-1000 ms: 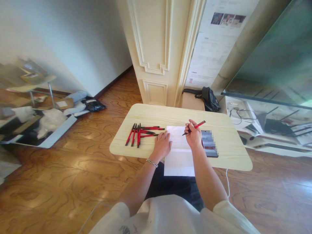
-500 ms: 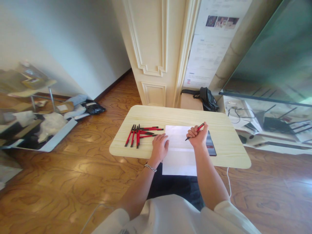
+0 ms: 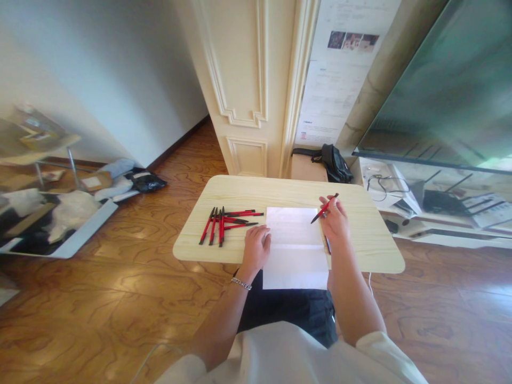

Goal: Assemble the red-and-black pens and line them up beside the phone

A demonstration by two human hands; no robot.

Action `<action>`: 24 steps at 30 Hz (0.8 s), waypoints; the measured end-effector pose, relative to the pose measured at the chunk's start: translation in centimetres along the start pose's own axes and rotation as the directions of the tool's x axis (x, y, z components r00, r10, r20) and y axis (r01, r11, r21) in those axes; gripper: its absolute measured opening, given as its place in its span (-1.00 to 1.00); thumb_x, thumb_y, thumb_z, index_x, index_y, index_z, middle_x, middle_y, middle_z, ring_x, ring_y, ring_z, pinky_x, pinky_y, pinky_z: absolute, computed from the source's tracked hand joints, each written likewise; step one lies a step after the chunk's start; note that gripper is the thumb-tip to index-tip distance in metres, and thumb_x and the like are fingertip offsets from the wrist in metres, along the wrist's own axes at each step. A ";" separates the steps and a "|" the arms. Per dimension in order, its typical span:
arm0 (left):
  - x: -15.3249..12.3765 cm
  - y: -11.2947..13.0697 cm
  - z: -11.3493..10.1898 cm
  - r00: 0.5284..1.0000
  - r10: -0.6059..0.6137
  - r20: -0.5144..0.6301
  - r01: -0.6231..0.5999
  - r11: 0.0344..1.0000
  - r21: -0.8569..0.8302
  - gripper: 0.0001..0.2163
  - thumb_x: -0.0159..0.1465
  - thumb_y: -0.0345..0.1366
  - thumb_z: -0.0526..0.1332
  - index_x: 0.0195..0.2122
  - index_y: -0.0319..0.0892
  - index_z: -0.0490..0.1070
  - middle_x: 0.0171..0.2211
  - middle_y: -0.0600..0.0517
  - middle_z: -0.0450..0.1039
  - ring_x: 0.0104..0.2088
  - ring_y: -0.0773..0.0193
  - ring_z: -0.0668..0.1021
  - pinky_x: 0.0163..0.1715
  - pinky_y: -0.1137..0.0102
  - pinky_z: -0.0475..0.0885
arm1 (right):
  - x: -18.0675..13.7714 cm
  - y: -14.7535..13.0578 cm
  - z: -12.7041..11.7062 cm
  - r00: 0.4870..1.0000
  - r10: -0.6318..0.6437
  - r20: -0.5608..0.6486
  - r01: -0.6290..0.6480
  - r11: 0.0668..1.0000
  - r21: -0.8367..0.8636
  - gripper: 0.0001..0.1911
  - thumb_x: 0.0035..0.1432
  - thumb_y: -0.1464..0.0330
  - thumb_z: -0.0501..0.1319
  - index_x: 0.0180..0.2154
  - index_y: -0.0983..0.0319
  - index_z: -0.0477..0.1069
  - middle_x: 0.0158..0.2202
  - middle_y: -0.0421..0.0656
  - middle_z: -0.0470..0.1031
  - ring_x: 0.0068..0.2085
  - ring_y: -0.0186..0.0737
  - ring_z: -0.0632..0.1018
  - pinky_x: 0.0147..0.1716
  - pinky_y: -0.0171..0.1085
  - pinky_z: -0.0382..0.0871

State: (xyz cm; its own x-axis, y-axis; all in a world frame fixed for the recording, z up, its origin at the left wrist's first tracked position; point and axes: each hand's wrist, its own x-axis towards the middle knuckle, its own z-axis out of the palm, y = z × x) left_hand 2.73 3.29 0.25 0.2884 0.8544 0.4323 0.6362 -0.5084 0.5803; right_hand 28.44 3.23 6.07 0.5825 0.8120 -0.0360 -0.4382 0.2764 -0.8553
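Note:
My right hand [image 3: 335,217] is closed on a red and black pen [image 3: 324,208], held above the right edge of a white sheet of paper [image 3: 295,264]. The pen's dark tip points down and left. My left hand [image 3: 256,245] rests with fingers extended at the paper's left edge. Just beyond its fingertips lies a loose pile of several red and black pens [image 3: 221,226], some upright in view, others lying sideways. A dark phone-like slab [image 3: 328,246] shows only as a sliver, mostly hidden by my right hand and forearm. The paper overhangs the table's near edge.
The pale wooden table [image 3: 372,248] has rounded corners. Beyond it stand a cream panelled door [image 3: 244,96] and a black bag [image 3: 337,162] on a box. A white cabinet with a router [image 3: 440,201] is at right. Boxes and packaging [image 3: 74,213] lie at left.
My right hand has shifted right and turned, its grip on the pen loosening from a fist to the fingers. It now covers most of the dark slab. My left hand stays by the paper.

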 end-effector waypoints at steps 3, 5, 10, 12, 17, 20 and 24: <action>-0.1 -0.2 -0.1 1.000 -0.002 -0.021 0.001 1.000 -0.023 -0.81 0.30 -0.35 0.08 -0.12 -0.13 0.43 -0.08 -0.05 0.48 0.00 0.13 0.45 0.07 0.10 0.34 | 1.3 -1.2 -2.0 0.992 -0.096 -0.079 0.094 0.995 -0.031 -0.78 -0.02 0.26 0.35 -0.37 0.18 0.36 -0.46 -0.29 0.42 -0.52 -0.48 0.43 -0.56 -0.49 0.34; -0.2 -0.3 -0.1 0.999 -0.004 -0.036 0.003 0.999 -0.035 -0.80 0.30 -0.35 0.08 -0.09 -0.13 0.41 -0.09 -0.05 0.48 0.00 0.13 0.45 0.06 0.10 0.35 | 2.3 -1.5 -3.1 0.982 -0.140 -0.124 0.136 0.990 -0.044 -0.76 -0.09 0.31 0.39 -0.43 0.21 0.35 -0.49 -0.30 0.40 -0.52 -0.48 0.44 -0.54 -0.48 0.39; -0.3 -0.4 0.0 0.998 -0.004 -0.055 0.001 0.999 -0.047 -0.79 0.30 -0.34 0.08 -0.07 -0.13 0.40 -0.10 -0.06 0.48 -0.02 0.13 0.46 0.05 0.11 0.36 | 4.8 -0.8 -4.9 0.942 -0.223 -0.250 0.156 0.952 -0.263 -0.76 -0.22 0.38 0.40 -0.46 0.25 0.39 -0.56 -0.28 0.43 -0.47 -0.34 0.53 -0.43 -0.33 0.50; -0.2 -0.5 0.1 0.998 -0.005 -0.062 0.002 0.999 -0.053 -0.80 0.30 -0.34 0.08 -0.08 -0.13 0.40 -0.11 -0.06 0.48 -0.03 0.13 0.47 0.05 0.11 0.36 | 5.7 -0.3 -5.2 0.936 -0.240 -0.258 0.124 0.909 -0.397 -0.78 -0.23 0.37 0.38 -0.48 0.27 0.39 -0.59 -0.26 0.44 -0.49 -0.29 0.54 -0.47 -0.31 0.48; -0.3 -0.6 0.1 0.997 0.005 -0.080 -0.012 0.996 -0.083 -0.81 0.29 -0.34 0.10 -0.11 -0.13 0.42 -0.13 -0.04 0.49 -0.04 0.15 0.48 0.05 0.13 0.37 | 8.3 1.0 -5.4 0.946 -0.258 -0.196 -0.002 0.601 -0.799 -0.82 -0.15 0.29 0.31 -0.48 0.27 0.44 -0.58 -0.14 0.51 -0.47 -0.18 0.56 -0.48 -0.28 0.42; -0.4 -0.7 0.0 0.996 -0.020 -0.089 0.010 0.993 -0.114 -0.82 0.29 -0.33 0.10 -0.12 -0.12 0.42 -0.13 -0.03 0.50 -0.04 0.16 0.49 0.04 0.14 0.38 | 9.6 1.7 -5.4 0.954 -0.239 -0.182 -0.043 0.491 -0.870 -0.83 -0.13 0.28 0.29 -0.52 0.26 0.47 -0.59 -0.10 0.52 -0.47 -0.15 0.55 -0.44 -0.25 0.39; -0.7 -0.8 -0.1 0.992 -0.087 -0.090 0.071 0.983 -0.170 -0.81 0.30 -0.29 0.08 -0.12 -0.12 0.43 -0.14 -0.04 0.52 -0.10 0.18 0.54 -0.07 0.21 0.46 | 10.9 1.9 -5.4 0.977 -0.177 -0.119 -0.072 0.251 -0.965 -0.82 -0.14 0.27 0.31 -0.45 0.24 0.53 -0.42 -0.02 0.57 -0.31 -0.06 0.56 -0.31 -0.18 0.37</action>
State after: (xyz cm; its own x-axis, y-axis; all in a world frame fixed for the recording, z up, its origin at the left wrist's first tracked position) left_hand 1.93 3.08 -0.44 0.1664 0.8821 0.4407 0.5237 -0.4578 0.7185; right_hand 37.64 9.79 1.23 0.7281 0.6832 0.0549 0.5090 -0.4854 -0.7108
